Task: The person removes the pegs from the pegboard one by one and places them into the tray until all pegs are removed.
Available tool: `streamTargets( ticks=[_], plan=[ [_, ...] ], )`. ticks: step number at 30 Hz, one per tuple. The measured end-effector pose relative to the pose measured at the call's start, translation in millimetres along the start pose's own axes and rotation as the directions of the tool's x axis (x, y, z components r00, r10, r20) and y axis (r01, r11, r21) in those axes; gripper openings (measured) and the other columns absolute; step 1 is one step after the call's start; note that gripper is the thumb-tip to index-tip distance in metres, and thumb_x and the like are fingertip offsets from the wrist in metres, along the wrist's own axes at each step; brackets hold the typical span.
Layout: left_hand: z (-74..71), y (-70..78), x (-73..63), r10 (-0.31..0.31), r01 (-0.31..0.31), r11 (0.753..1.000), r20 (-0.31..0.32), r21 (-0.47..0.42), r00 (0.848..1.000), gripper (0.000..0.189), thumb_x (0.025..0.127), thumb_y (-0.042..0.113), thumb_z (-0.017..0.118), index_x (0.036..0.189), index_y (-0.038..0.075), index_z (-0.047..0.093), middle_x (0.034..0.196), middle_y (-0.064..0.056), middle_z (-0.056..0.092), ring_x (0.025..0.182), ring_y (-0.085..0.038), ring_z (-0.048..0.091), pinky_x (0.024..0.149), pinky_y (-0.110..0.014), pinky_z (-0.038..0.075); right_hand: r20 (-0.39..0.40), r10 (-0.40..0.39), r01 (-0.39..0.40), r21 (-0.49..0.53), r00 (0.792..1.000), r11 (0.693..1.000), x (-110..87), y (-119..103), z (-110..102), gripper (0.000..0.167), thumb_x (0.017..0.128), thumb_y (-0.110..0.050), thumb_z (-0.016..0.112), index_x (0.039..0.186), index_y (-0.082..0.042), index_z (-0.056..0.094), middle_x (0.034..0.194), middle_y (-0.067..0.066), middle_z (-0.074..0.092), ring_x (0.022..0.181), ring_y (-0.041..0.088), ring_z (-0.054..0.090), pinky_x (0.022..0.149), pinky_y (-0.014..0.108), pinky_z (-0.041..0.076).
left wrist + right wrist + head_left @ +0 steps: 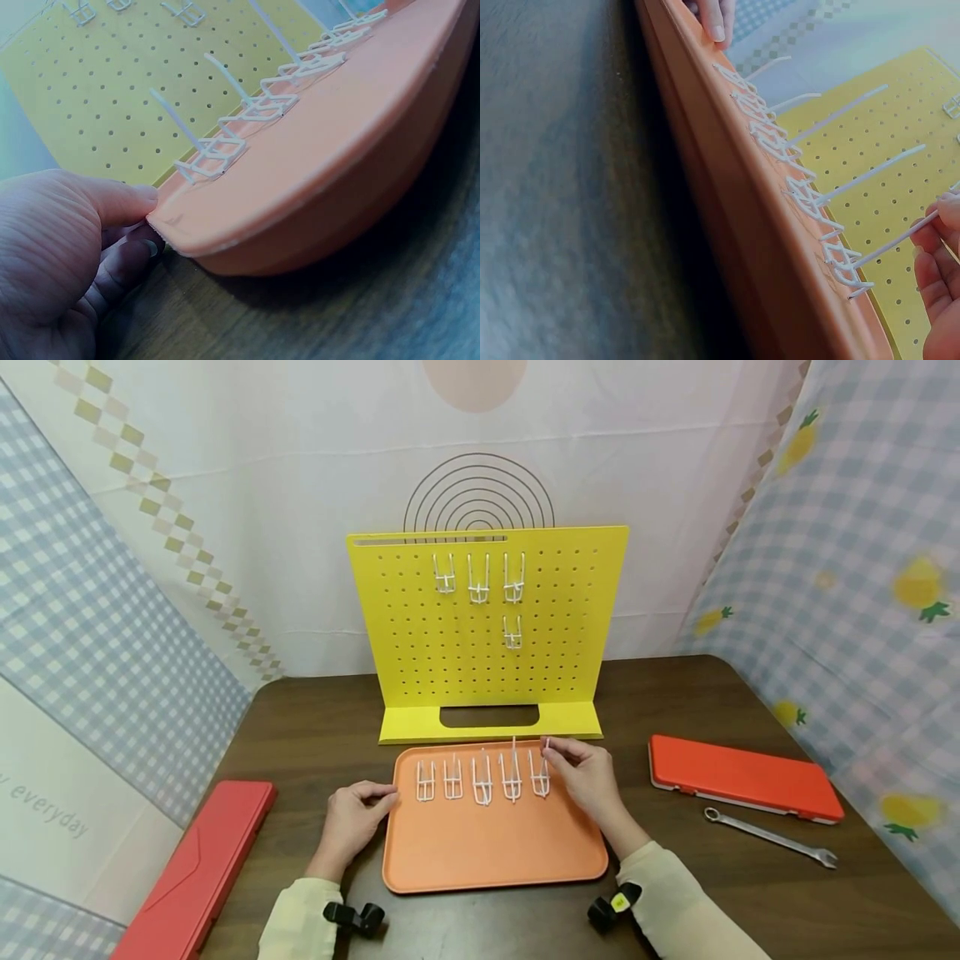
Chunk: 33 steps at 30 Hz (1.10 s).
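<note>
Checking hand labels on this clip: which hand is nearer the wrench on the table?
Right. The right hand pinches a white hook at the orange tray's right end, on the wrench's side; the left hand grips the tray's left edge, farther away.

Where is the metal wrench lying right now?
In the head view the wrench lies flat on the brown table, on the person's right, just in front of the orange-red case.

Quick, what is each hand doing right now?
Left hand: pinches the left rim of the orange tray.
Right hand: pinches the prong of the rightmost white hook on the tray.
</note>
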<state>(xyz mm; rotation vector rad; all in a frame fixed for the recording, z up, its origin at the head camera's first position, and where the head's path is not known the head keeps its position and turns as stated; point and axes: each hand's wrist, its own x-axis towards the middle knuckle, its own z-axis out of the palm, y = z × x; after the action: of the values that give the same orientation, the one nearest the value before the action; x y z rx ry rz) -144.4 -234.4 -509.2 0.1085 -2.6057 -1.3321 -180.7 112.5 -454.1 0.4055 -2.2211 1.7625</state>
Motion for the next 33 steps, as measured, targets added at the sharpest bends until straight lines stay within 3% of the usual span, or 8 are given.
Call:
streamTargets(
  ticks=[10,33],
  plan=[
    [1.4,-1.0,0.1,0.009,-0.009,1.0,-0.006,0.0,1.0,0.009,0.081,0.017,0.079,0.089,0.013,0.079,0.09,-0.001,0.072,0.08,-0.014,0.066,0.065,-0.024,0.052,0.027,-0.023,0.024,-0.055,0.999,0.998,-2.6,-2.9,-1.9,0.016,0.086,0.003,0.068,0.1,0.008,0.072,0.095,0.02,0.071,0.083,0.026,0.069,0.066,0.018,0.053],
    [1.4,-2.7,1.0,0.019,-0.019,1.0,-0.01,0.002,1.0,0.008,0.081,0.017,0.079,0.089,0.013,0.079,0.089,0.0,0.072,0.08,-0.013,0.066,0.065,-0.024,0.052,0.072,-0.008,0.009,-0.016,0.997,1.0,-3.5,-2.3,-5.7,0.019,0.087,0.005,0.065,0.105,0.013,0.068,0.1,0.025,0.069,0.088,0.03,0.069,0.069,0.018,0.053]
  ],
)
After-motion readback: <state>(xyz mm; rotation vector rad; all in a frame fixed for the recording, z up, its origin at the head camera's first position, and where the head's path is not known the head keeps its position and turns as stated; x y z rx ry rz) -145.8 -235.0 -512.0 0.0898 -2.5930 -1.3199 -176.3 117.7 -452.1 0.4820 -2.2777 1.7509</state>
